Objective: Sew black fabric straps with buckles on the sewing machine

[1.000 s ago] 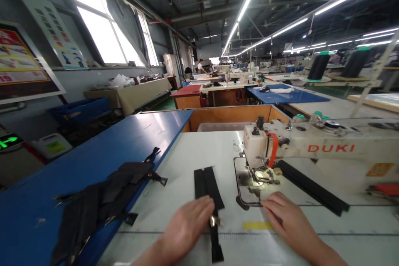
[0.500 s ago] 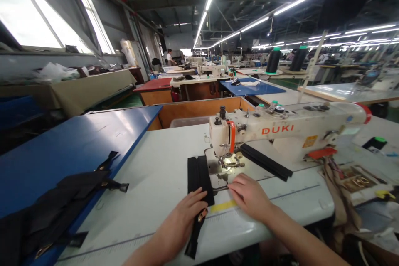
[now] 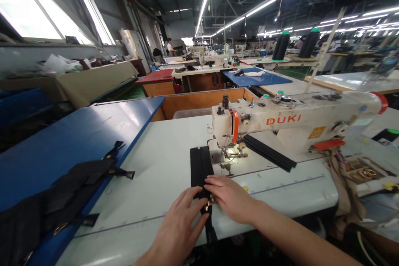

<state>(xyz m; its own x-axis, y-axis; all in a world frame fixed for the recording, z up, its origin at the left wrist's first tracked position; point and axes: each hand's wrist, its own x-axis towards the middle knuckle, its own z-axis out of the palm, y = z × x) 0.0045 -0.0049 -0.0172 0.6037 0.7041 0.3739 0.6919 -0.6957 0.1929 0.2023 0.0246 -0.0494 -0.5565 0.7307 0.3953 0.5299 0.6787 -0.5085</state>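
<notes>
A black zipper (image 3: pixel 201 164) lies lengthwise on the white sewing table (image 3: pixel 149 166), its far end beside the needle plate of the white DUKI sewing machine (image 3: pixel 280 124). Its metal slider (image 3: pixel 207 206) sits near the table's front edge. My right hand (image 3: pixel 230 197) lies over the zipper, fingers pinching it at the slider. My left hand (image 3: pixel 181 224) rests flat with fingers spread just left of the slider, its fingertips touching the tape.
A heap of black zippers (image 3: pixel 62 199) lies on the blue side table (image 3: pixel 77 141) at left. Long black strips (image 3: pixel 268 156) rest under the machine's arm. Gold metal parts (image 3: pixel 361 174) sit at right. A wooden bin (image 3: pixel 199 104) stands behind. A person (image 3: pixel 170 45) works far off.
My right hand has moved left from in front of the needle plate onto the zipper at its slider. My left hand has stayed by the slider, fingers now spread.
</notes>
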